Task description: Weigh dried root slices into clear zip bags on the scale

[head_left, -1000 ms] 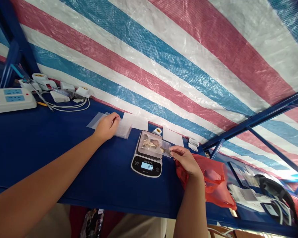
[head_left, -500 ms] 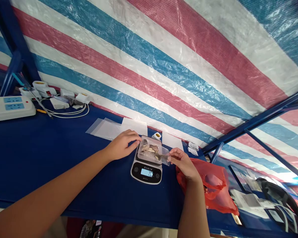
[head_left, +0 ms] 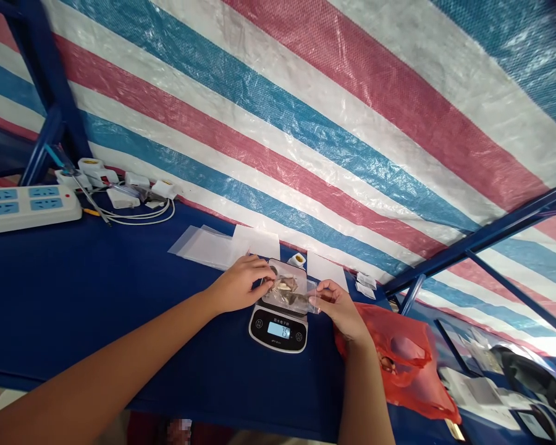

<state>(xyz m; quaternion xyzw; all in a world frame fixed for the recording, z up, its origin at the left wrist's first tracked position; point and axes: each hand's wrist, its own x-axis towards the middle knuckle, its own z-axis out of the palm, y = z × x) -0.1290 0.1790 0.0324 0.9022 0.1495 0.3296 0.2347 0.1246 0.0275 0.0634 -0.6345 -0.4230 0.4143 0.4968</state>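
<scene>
A clear plastic bag [head_left: 301, 301] with brown and pale dried-looking pieces inside lies over the pan of a digital kitchen scale [head_left: 262, 339]. The lit display seems to read 7.5. My left hand [head_left: 241, 285] pinches the bag's left end near the pan's edge. At the other end, my right hand [head_left: 340, 311] has the bag's right edge between thumb and fingers, just beyond the pan. What the pieces are, I cannot make out.
Flat clear bags [head_left: 204, 246] and white sheets [head_left: 258, 240] lie behind the scale. A red plastic bag [head_left: 412, 352] sits to the right. A power strip [head_left: 32, 207], chargers and cables [head_left: 143, 213] occupy the left. Striped tarpaulin [head_left: 269, 123] slopes down behind the table.
My left hand has moved right and now pinches the bag's left end. The bag is more bunched on the pan. The whole view has shifted slightly.
</scene>
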